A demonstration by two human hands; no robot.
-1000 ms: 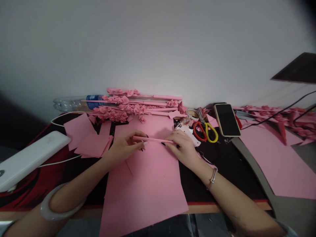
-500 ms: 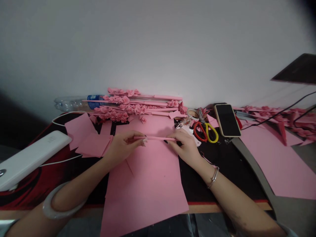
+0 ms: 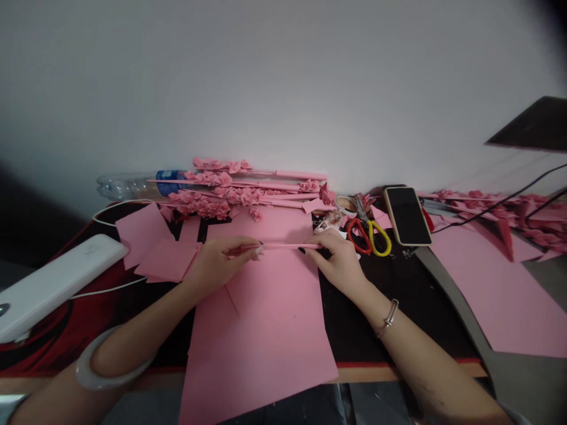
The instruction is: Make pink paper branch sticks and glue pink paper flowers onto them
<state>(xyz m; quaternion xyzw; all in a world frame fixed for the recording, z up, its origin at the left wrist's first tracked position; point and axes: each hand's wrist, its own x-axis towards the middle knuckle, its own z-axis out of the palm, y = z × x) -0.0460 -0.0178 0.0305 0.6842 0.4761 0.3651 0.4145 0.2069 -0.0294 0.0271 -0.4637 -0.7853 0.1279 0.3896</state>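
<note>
A thin rolled pink paper stick (image 3: 283,246) lies level between my two hands, above a large pink paper sheet (image 3: 266,348). My left hand (image 3: 225,260) pinches its left end between thumb and fingers. At the right end, my right hand (image 3: 334,254) closes on it with thumb below and fingers above. Both tips of the stick are partly hidden by the fingers. Just beyond the hands lie several pink paper flower stems (image 3: 248,192), with one small loose paper flower (image 3: 256,215) at their near side.
Scissors with red and yellow handles (image 3: 370,236) and a phone (image 3: 407,215) lie right of my hands. Pink paper squares (image 3: 163,260), a white lamp-like device (image 3: 62,283) and a plastic bottle (image 3: 128,185) are at left. More pink sheets (image 3: 500,289) lie far right.
My right hand has slid a little to the right along the paper stick, baring more of it between the hands. My left hand stays nearly still.
</note>
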